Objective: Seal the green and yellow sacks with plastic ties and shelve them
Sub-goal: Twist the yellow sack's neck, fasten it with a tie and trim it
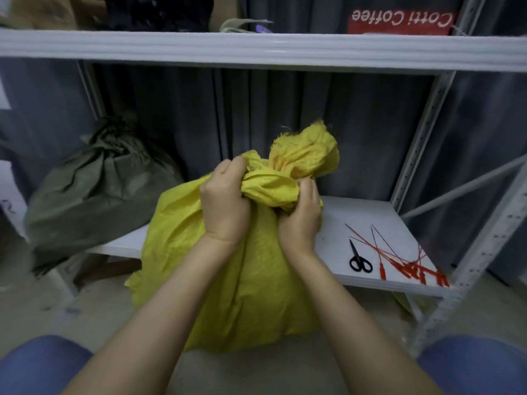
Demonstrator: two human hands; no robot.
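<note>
A full yellow sack (pixel 228 280) stands on the floor in front of the low white shelf (pixel 368 215). Its mouth is bunched into a neck that flares out above. My left hand (pixel 225 201) grips the left side of that neck. My right hand (pixel 301 218) grips the neck from the right and below. No tie shows around the neck. A green sack (pixel 97 192) with a gathered top sits on the left end of the shelf. Several red plastic ties (pixel 405 263) lie on the shelf's right end.
Black scissors (pixel 360 259) lie on the shelf next to the ties. An upper shelf board (pixel 256 48) runs across above, with a red coffee bag (pixel 399 22) and dark bags on it. A grey curtain hangs behind. My knees frame the bottom corners.
</note>
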